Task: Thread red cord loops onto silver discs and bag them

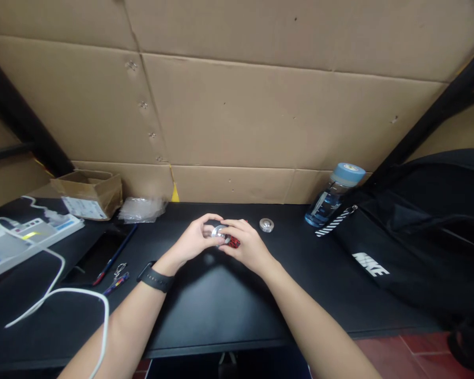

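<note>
So we've got our left hand [195, 239] pinching a shiny disc [217, 233] near mid-frame, right hand [249, 243] curled round a red bit [234, 241] beside it; second disc [266, 225] sits right of centre.

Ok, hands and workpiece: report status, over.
Left hand gripping shiny disc, right hand touching it. Red-patterned piece partly hidden. Second round piece on black tabletop, apart from hands.

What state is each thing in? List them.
Left bare hand: fingers around round silver metal piece
Right bare hand: fingers on same piece
Red-and-black patterned item: partly hidden
Loose round silver piece: untouched
Brown cardboard box: open
Clear cylindrical blue-capped bottle: closed
Black rectangular device: screen dark
White plastic power strip: plug seemingly in
</note>
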`<state>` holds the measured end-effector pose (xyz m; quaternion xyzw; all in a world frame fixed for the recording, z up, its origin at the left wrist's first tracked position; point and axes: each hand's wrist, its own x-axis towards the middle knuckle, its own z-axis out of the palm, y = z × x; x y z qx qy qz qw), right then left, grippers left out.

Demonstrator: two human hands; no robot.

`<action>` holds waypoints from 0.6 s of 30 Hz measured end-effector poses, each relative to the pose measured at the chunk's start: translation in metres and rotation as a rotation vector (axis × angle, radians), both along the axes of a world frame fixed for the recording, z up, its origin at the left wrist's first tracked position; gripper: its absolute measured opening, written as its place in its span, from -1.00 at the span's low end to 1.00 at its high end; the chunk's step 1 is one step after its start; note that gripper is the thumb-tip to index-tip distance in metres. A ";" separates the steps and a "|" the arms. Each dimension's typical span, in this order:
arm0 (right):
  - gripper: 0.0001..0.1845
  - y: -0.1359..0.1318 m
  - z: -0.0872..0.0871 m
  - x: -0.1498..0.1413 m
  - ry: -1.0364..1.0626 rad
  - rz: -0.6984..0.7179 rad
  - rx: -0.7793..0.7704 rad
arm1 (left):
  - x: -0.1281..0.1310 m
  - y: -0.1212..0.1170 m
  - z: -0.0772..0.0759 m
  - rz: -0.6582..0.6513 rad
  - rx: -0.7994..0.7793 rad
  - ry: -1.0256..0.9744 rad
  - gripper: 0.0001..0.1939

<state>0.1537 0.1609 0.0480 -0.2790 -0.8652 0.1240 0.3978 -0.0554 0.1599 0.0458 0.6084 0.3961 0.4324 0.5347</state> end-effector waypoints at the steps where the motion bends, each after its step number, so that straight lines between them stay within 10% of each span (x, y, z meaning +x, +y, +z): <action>1: -0.62 0.000 -0.001 0.000 0.013 0.013 -0.003 | 0.001 -0.001 0.001 0.012 0.010 0.009 -0.33; 10: -0.71 0.013 0.002 0.009 0.129 -0.012 -0.048 | 0.003 -0.002 0.000 -0.039 0.047 -0.043 -0.30; 18: -0.66 0.060 -0.022 0.085 0.021 -0.640 -0.123 | -0.038 0.028 -0.023 0.533 0.530 0.645 -0.71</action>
